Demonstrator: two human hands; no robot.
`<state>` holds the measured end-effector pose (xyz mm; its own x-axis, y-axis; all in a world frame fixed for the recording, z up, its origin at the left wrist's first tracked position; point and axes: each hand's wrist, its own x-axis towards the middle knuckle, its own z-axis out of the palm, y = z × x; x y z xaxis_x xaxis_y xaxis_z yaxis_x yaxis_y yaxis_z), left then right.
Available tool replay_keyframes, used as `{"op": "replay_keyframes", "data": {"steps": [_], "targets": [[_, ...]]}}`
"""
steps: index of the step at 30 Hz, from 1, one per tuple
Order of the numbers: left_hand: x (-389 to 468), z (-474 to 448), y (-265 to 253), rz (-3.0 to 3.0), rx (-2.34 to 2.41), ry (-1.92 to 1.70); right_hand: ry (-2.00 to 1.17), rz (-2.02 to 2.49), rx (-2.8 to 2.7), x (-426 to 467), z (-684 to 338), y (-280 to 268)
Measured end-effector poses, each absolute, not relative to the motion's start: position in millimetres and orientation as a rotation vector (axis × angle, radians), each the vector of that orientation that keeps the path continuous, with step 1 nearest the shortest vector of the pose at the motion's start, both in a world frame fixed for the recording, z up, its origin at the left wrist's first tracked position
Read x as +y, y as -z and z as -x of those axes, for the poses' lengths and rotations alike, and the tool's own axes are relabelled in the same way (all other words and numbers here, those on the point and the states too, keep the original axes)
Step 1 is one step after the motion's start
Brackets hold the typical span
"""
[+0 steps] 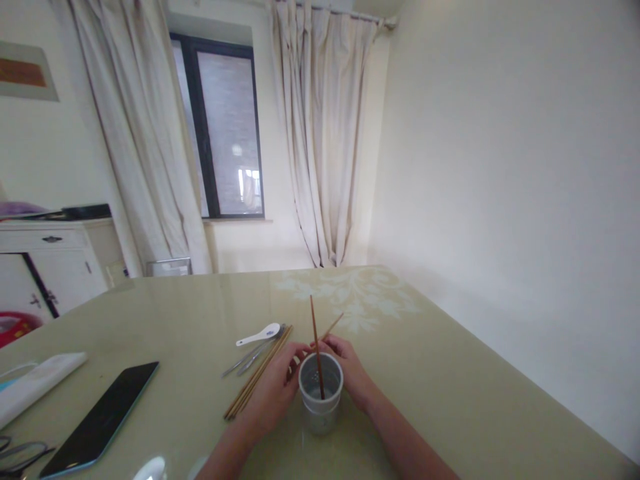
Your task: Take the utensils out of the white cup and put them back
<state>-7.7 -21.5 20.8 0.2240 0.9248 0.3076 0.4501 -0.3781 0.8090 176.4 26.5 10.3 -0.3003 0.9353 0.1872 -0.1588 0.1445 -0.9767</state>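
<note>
A grey utensil cup (322, 407) with an open top stands upright on the table in front of me. One brown chopstick (315, 327) leans inside it. Behind the rim, my right hand (350, 370) is closed around a second, lighter chopstick (334, 324), which slants up to the right. My left hand (278, 387) curls beside the cup's left side, its fingertips meeting the same chopstick near the right fingers; the cup's rim hides part of this grip. Left of my left hand lie several wooden chopsticks (259, 373), metal cutlery (253, 360) and a white spoon (259, 335).
A black tablet or phone (103, 417) lies at the left, near a long white object (43, 387) and dark-framed glasses or a cable (23, 453). A white shiny object (151, 469) shows at the bottom edge. The table (450, 400) meets a wall on the right.
</note>
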Motion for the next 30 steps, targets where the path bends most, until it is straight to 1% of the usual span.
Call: {"op": "replay_keyframes", "data": {"steps": [3,6,9,11,14,20,23,30], "targets": [[-15,18,-22,-1.928,1.388,-1.115,-1.220,0.817,-1.255,29,-185,-21],[-7,38,-20,-2.007,1.767,-1.067,-1.043,0.766,-0.945,39,-209,-36],[-6,55,-18,-2.125,2.103,-0.766,-0.953,0.641,-0.770,46,-234,-50],[-7,59,-17,-2.121,2.204,-0.569,-0.937,0.582,-0.771,45,-241,-57],[-9,58,-17,-2.069,2.227,-0.420,-0.952,0.583,-0.912,36,-234,-60],[-12,55,-22,-2.016,2.223,-0.374,-1.036,0.717,-1.360,19,-202,-54],[-14,50,-25,-2.063,2.204,-0.350,-1.040,0.761,-1.367,21,-196,-46],[-16,37,-27,-2.220,2.192,-0.251,-1.161,0.941,-1.380,24,-188,-20]]}}
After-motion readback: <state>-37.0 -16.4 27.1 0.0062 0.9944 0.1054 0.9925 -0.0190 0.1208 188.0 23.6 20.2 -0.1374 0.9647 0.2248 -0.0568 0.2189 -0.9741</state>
